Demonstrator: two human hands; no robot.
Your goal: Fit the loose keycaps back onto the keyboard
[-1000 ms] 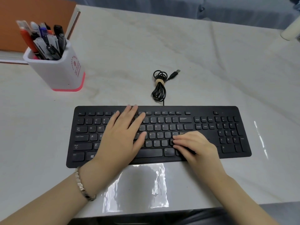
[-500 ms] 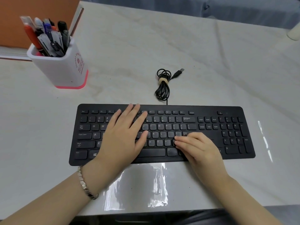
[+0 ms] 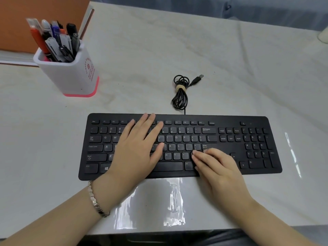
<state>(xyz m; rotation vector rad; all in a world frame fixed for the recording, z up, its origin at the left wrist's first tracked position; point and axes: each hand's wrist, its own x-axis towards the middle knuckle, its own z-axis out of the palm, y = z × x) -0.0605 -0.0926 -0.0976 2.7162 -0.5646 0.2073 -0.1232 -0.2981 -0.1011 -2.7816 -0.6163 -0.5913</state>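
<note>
Pale marbled worktop [image 3: 53, 139] nearest you; your left hand [image 3: 134, 153] lies flat, fingers straight, on the black full-size keyboard [image 3: 229, 121], and your right hand [image 3: 218, 167] still presses its fingertips beside the '>' key [image 3: 183, 155], barely shifted. No loose keycaps show: you are probably seating the last.

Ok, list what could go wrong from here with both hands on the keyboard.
1. The right hand presses with its fingertips, which hide the spot beside the > key. A keycap going in crooked there could go unnoticed, and its clip might bend.
2. The left hand lies flat across many keys of the keyboard. Leaning on it may strain those keys.
</note>
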